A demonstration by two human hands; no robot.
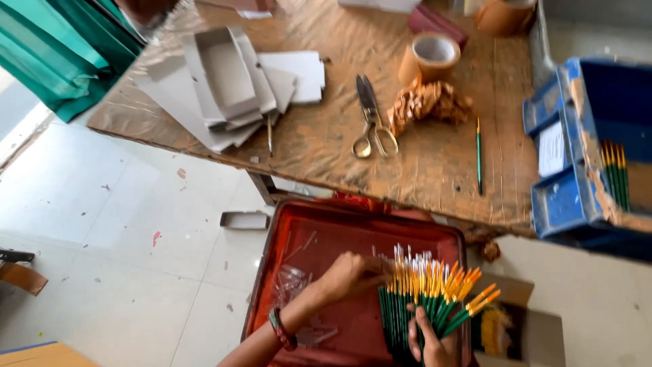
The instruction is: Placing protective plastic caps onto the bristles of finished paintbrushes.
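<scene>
My right hand (429,340) grips a fanned bundle of green-handled paintbrushes (428,289) with yellow ferrules and white tips, held over a red tray (319,234). My left hand (350,274), with a beaded band on the wrist, reaches into the bundle from the left, fingers closed on the brush tips. A few clear plastic sleeves (292,282) lie in the tray just left of my left hand.
A wooden table (435,170) holds scissors (371,119), a roll of brown tape (429,58), crumpled tape (429,102), a single green brush (479,153) and flat grey cardboard boxes (231,81). A blue crate (577,149) with more brushes stands right. An open carton (523,326) sits below it.
</scene>
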